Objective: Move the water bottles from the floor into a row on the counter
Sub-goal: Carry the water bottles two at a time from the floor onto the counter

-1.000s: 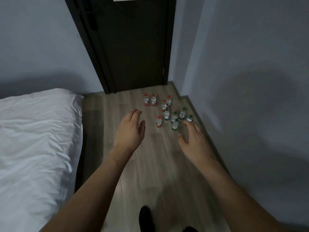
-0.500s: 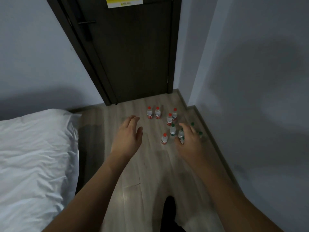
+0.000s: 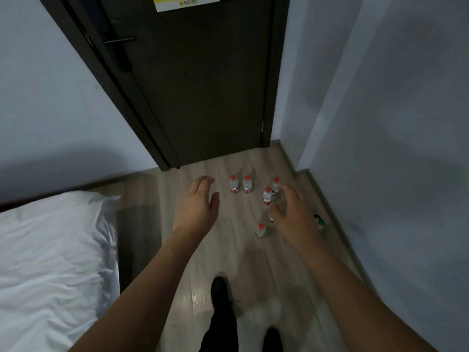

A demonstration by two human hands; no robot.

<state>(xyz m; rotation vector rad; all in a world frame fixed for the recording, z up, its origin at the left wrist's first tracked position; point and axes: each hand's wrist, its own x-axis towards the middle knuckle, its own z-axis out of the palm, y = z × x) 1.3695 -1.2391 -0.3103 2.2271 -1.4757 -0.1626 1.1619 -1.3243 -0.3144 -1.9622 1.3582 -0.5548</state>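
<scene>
Feet: dark shoe (image 3: 220, 290) planted on the wood floor (image 3: 142, 235), one stride short of the bottles; a second earlier the person stood farther back, so the approach is nearly done.

Left hand: left hand (image 3: 196, 208) held out palm down, fingers loosely spread, gripping nothing. It has stayed empty across the last second.

Right hand: right hand (image 3: 294, 219) reaching forward over the cluster, fingers relaxed and slightly bent, holding nothing yet. It now covers bottles that stood in plain sight a second ago (the green-capped ones mostly).

Nearest bottle: red-capped bottle (image 3: 260, 230) upright just beside the right hand's thumb side, the likeliest first pick by this view.

Green cap: green-capped bottle (image 3: 320, 221) peeking out past the right hand, close to the right wall's skirting.

Middle bottles: two more red caps, one (image 3: 267, 195) near the right fingertips and another (image 3: 275, 186) just behind it.

Far pair: paired bottles (image 3: 240, 184) side by side, nearest the door.

Task standing: every bottle seen is on the floor; no counter is in view, so no row has been started as far as this view shows.

Bed: white bedding (image 3: 50, 262) at left, well apart from the bottles.

Door: dark door (image 3: 203, 85) closed, handle (image 3: 119, 40) at upper left.

Writing: yellow-and-white notice (image 3: 186, 2) on the door carries print too small to read; bottle labels show red bands, no brand legible.
</scene>
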